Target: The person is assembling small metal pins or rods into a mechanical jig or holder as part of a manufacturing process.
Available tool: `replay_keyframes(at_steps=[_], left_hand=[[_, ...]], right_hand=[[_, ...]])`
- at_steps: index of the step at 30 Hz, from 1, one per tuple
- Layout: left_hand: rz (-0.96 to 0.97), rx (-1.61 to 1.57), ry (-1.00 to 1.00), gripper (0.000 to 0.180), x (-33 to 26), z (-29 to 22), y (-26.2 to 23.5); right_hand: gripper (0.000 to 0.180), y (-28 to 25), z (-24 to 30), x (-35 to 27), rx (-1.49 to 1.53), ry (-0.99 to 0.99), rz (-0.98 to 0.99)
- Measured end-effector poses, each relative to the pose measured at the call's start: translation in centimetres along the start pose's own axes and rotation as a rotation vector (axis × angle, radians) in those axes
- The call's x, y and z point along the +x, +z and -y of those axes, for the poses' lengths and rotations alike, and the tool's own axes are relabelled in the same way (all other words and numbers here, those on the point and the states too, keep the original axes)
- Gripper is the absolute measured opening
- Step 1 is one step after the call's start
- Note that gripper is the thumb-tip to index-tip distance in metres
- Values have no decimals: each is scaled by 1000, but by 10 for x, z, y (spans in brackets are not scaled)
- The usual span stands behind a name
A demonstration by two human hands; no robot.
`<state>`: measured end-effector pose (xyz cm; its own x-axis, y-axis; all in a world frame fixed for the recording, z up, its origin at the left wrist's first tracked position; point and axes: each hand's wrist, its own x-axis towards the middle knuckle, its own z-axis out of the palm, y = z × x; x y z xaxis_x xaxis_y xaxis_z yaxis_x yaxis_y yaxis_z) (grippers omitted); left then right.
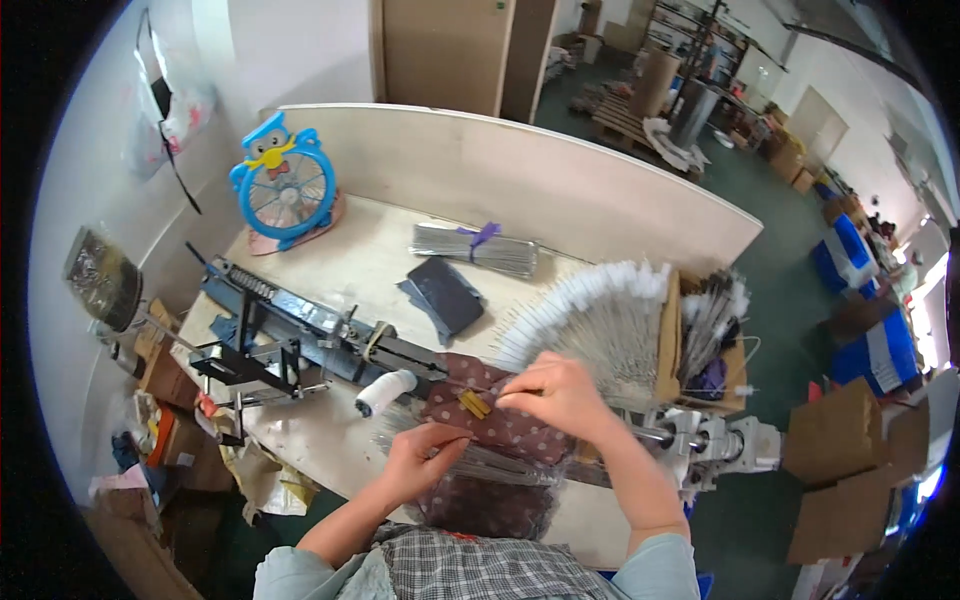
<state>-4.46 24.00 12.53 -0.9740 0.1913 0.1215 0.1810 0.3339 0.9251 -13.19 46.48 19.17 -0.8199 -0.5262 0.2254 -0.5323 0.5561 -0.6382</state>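
Right hand: pinches one thin wire over the spotted cloth.
Left hand: grips the cloth's near edge, at 7 o'clock from the right hand.
Cloth: lies on the bench.

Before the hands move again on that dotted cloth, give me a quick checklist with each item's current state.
1. Left hand on the maroon dotted cloth: ok, pinching its near edge.
2. Right hand at the yellow strips: ok, fingertips beside them.
3. Cloth lying flat on the blue machine rail: cannot tell.
4. White thread spool clear of both hands: ok.
5. Fanned white-tipped rods clear of the right wrist: not ok, right behind it.
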Motion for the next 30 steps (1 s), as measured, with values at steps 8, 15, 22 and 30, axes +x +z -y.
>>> replay_keyframes(at_steps=[8, 15, 22, 30], left_hand=[[-295, -566, -453, 38, -6, 21, -33], [-246, -1001, -632, 36, 30, 11, -11], [18, 37, -457, 48, 34, 50, -9], [-204, -984, -456, 16, 25, 21, 35]], right_hand=[[7, 68, 13, 33, -110, -22, -158], [6, 68, 17, 36, -145, -3, -218], [11, 62, 23, 29, -233, -33, -165], [16, 58, 18, -35, -237, -171, -185]])
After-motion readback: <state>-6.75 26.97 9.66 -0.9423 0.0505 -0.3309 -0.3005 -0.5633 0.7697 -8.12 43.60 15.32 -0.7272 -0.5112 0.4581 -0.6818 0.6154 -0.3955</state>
